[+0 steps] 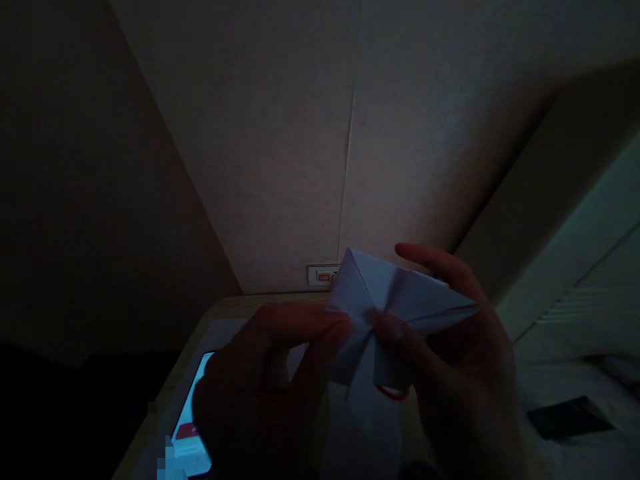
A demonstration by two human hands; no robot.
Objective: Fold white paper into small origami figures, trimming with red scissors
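Both my hands hold a folded piece of white paper [373, 280] up above the table. Creases run across it and meet near its middle, with pointed flaps to the right and below. My left hand [270, 367] pinches the paper's left edge between thumb and forefinger. The thumb of my right hand [455, 360] presses near the centre, while its fingers support the paper from behind, the forefinger stretched out along the top right. Just below the paper a red curved thing [393, 393] shows, partly covered; I cannot tell what it is.
A lit screen [193, 427] lies on the table [220, 308] at the left, partly behind my left hand. A wall socket [320, 275] sits in the wall beyond the paper. At the lower right a dark flat object [570, 418] rests on a pale surface. The room is dim.
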